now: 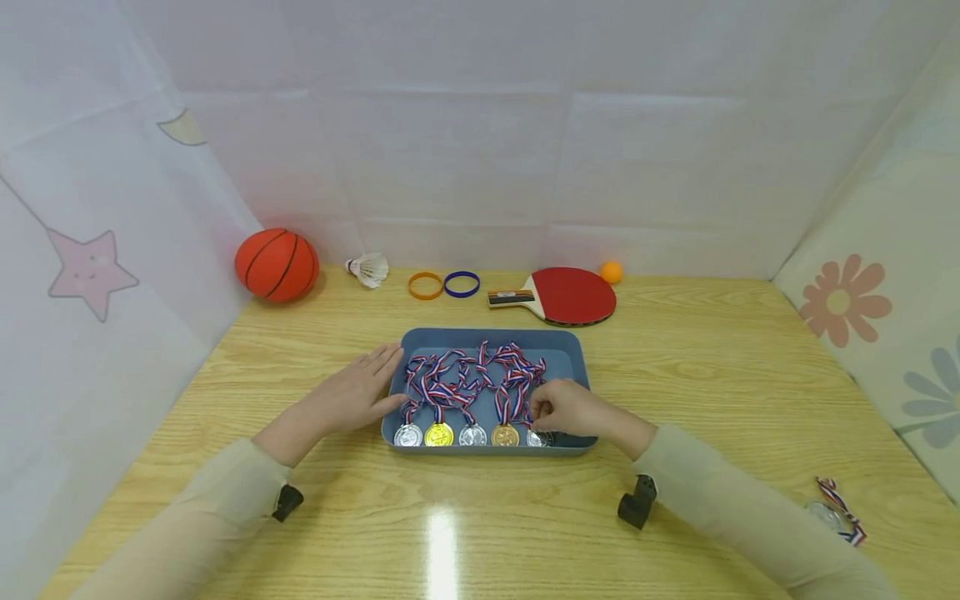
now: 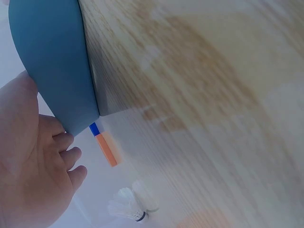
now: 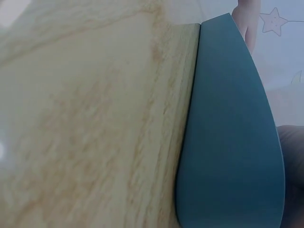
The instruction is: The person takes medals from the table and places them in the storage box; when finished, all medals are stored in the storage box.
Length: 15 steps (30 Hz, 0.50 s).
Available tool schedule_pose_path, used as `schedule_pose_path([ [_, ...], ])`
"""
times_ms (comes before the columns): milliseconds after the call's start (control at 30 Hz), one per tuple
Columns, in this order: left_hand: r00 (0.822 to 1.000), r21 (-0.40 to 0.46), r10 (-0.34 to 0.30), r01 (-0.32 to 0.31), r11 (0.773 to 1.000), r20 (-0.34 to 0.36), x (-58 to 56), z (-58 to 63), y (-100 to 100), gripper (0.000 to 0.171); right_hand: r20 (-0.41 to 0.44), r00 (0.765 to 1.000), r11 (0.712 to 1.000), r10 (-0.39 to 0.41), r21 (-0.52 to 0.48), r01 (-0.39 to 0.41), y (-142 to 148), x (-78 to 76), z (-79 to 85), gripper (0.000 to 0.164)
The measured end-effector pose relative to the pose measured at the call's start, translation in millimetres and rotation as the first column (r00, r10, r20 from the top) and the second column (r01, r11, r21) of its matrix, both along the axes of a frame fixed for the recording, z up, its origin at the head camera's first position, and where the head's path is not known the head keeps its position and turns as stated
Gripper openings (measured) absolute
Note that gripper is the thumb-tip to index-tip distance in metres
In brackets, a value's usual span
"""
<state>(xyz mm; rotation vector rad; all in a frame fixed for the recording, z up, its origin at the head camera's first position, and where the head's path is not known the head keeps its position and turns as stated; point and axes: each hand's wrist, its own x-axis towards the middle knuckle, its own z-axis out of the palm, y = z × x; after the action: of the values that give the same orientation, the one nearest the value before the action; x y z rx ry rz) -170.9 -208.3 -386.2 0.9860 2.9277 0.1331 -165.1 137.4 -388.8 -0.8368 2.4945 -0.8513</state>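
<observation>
A blue-grey tray [image 1: 491,450] stands on the table with several medals inside. Along its front wall lie a silver medal [image 1: 408,436], a gold medal [image 1: 439,434], another silver medal [image 1: 472,435] and a bronze medal [image 1: 506,435]. Their striped ribbons [image 1: 450,392] are heaped behind them. My left hand [image 1: 363,389] rests against the tray's left wall, fingers extended and thumb at the rim. Inside the right end, my right hand [image 1: 566,407] pinches the rightmost silver medal [image 1: 538,438] near its top; the fingertips are partly hidden. The tray wall blocks this grip in the right wrist view.
Behind the tray lie a red table tennis paddle [image 1: 576,296], an orange ball [image 1: 611,272], an orange wristband [image 1: 425,286], a blue wristband [image 1: 461,284], a shuttlecock [image 1: 369,269] and a small basketball [image 1: 277,265]. One more silver medal [image 1: 825,515] lies at the right, beside my right sleeve.
</observation>
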Motion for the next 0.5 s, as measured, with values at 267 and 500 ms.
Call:
schedule_pose_path([
  [267, 1.0, -0.002, 0.011, -0.011, 1.0, 0.013, 0.3, 0.4, 0.7, 0.073, 0.012, 1.0, 0.999, -0.003, -0.037, 0.004, 10.5, -0.7, 9.8, 0.004],
  [500, 1.0, 0.001, 0.014, -0.014, 1.0, 0.016, 1.2, 1.7, 1.9, 0.073, 0.062, 0.996, 0.989, -0.065, -0.127, 0.073, 34.6, 3.2, 31.5, 0.014],
])
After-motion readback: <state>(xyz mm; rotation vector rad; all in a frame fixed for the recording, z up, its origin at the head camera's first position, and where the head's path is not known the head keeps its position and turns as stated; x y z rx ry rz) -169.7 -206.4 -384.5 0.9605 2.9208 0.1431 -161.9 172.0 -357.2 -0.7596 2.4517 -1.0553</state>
